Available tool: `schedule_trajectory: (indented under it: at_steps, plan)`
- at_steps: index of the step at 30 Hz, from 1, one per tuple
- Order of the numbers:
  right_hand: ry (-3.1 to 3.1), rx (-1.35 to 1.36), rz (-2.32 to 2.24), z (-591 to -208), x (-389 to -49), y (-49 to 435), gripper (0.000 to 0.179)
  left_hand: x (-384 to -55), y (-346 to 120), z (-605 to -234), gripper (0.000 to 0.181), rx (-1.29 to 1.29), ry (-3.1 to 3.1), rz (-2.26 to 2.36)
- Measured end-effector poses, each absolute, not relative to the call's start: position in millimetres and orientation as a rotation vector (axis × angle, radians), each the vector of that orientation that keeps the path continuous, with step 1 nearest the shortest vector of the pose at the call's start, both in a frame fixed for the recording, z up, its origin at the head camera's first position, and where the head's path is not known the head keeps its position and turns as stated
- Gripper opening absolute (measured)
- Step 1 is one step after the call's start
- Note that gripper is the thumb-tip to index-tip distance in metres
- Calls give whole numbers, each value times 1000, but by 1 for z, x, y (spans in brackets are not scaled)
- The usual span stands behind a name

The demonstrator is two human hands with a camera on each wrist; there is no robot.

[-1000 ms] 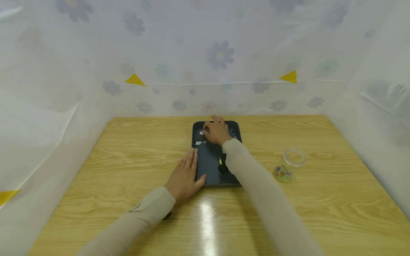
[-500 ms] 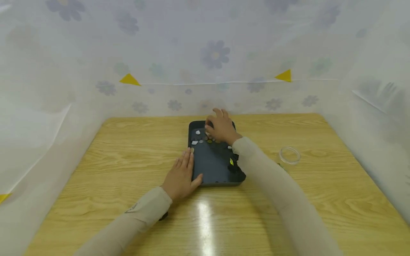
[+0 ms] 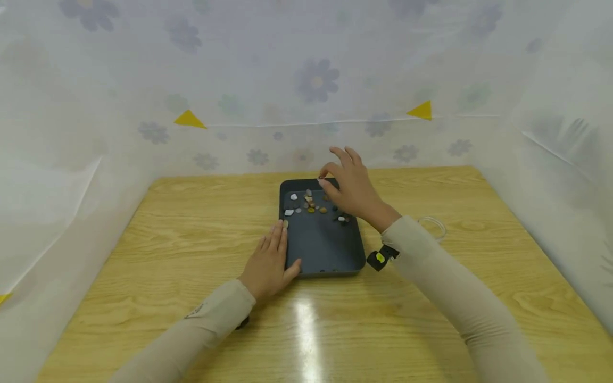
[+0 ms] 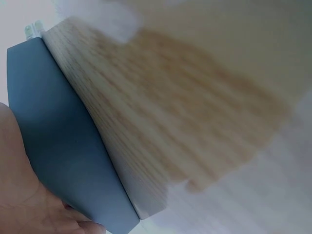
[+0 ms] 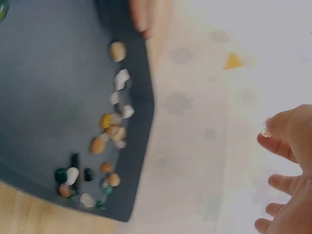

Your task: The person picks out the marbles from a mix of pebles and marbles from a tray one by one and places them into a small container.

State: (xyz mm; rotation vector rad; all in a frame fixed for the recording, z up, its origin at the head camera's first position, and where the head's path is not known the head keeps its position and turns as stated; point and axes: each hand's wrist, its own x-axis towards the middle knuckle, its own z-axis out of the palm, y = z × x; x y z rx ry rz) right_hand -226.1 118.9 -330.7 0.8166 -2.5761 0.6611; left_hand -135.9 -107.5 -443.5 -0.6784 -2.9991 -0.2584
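A dark grey rectangular tray (image 3: pixel 321 242) lies on the table with small pebbles (image 3: pixel 311 205) and green glassy pieces (image 5: pixel 61 175) in its far half. My left hand (image 3: pixel 267 263) rests along the tray's left side, fingers straight and thumb over the near corner. Above the tray's far right corner is my right hand (image 3: pixel 355 187), its thumb and index finger pinching a small clear glass marble (image 5: pixel 265 129). The other fingers of that hand are spread. One tan pebble (image 5: pixel 117 51) lies by the tray wall close to the left fingertips.
A clear jar's rim (image 3: pixel 433 227) shows right of the tray, the rest hidden behind the right sleeve (image 3: pixel 431 271). White flowered sheeting (image 3: pixel 316 106) stands along the table's back and sides. A black wrist camera (image 3: pixel 378 259) hangs under the right wrist.
My right hand has risen from the pebbles and moved right, with the marble in its pinch. More pebbles have come into sight. The left hand stays on the tray's side.
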Motion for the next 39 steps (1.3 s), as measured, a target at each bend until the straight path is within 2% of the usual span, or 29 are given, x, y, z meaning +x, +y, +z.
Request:
schedule_trajectory:
  at_steps: [10, 17, 29, 39]
  plan:
    - [-2463, 791, 688, -326, -190, 147, 14, -132, -113, -439, 80, -667, -3008, -295]
    - [-2437, 680, 733, -322, -170, 188, 9, -130, -110, -437, 79, -669, -2992, -274]
    - [-2525, 544, 783, -336, -132, 265, 9, -128, -109, -436, 78, -673, -3005, -285]
    - [-2623, 504, 763, -349, -118, 294, 9, -129, -109, -437, 79, -670, -2998, -276]
